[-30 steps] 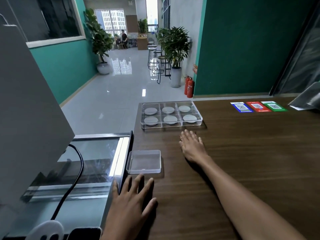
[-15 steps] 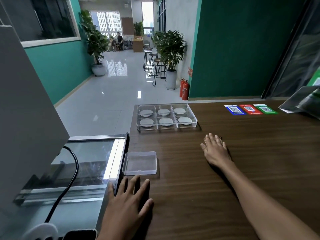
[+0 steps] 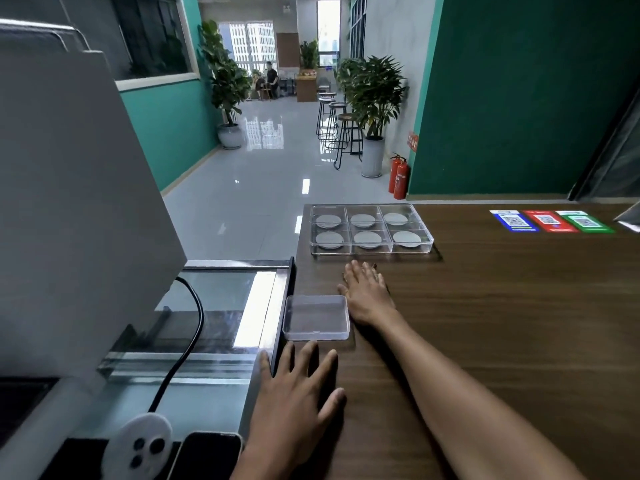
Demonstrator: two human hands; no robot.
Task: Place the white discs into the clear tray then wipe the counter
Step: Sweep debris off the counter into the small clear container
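Observation:
A clear tray with several compartments stands at the far left of the wooden counter, one white disc lying in each compartment. My right hand lies flat, palm down, on the counter just in front of the tray, fingers together, holding nothing. My left hand rests flat at the counter's near left edge with fingers spread. Between the two hands sits a small empty clear box.
Left of the counter is a glass-topped case with a black cable, a grey machine, a phone and a white round plug. Blue, red and green QR cards lie at the far right.
My right hand slid right across the counter, then back left, and now lies nearer the small clear box. My left hand stayed put.

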